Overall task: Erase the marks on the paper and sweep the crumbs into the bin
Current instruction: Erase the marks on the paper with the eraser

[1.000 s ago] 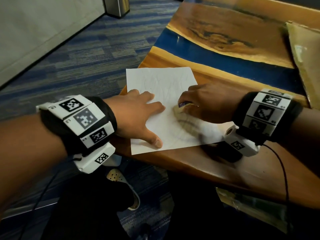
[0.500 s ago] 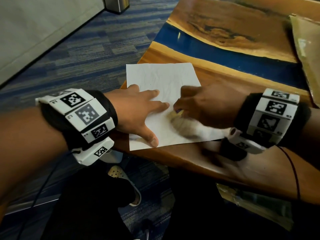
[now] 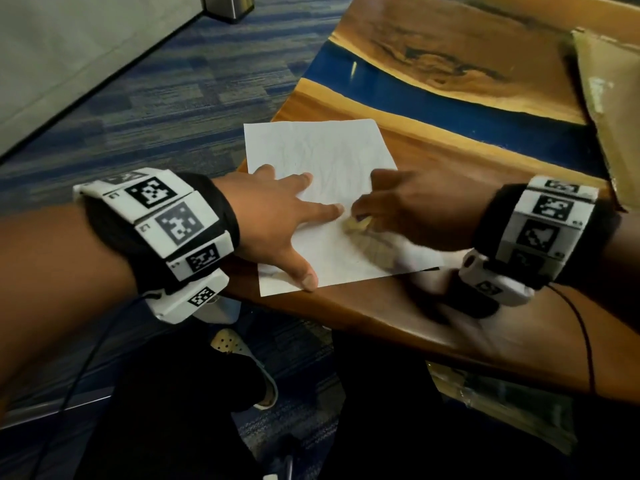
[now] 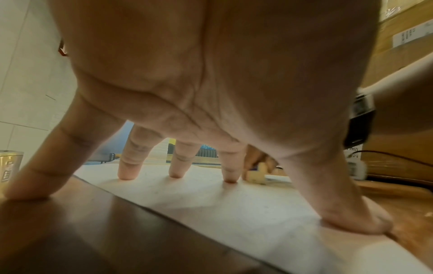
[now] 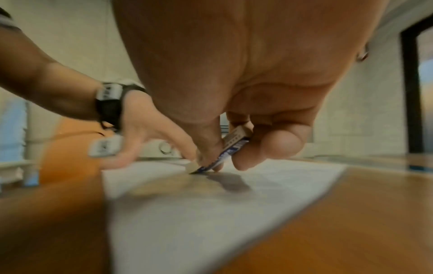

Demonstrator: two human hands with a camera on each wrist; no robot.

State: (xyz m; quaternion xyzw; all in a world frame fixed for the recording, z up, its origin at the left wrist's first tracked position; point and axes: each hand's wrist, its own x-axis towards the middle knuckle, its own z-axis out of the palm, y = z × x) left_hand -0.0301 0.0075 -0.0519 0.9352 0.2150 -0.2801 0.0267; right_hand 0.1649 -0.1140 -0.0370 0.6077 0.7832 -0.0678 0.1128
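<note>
A white sheet of paper (image 3: 325,174) with faint pencil marks lies at the near left corner of the wooden table (image 3: 381,317). My left hand (image 3: 277,220) lies spread on the sheet's left part, fingertips (image 4: 230,178) and thumb pressing it down. My right hand (image 3: 408,209) pinches a pale eraser (image 5: 234,146) in a blue sleeve, its tip on the paper just right of the left index finger. The eraser shows as a cream block (image 3: 358,223) under the right fingers. The right hand is motion-blurred.
A blue resin band (image 3: 450,105) crosses the table beyond the paper. A cardboard box (image 3: 609,109) stands at the far right. A metal bin (image 3: 228,5) stands on the carpet at the far left. The table's near edge runs just below the paper.
The right hand with the eraser has rubbed back and forth over the middle of the sheet, ending closer to the left index finger. The left hand has stayed pressing on the paper.
</note>
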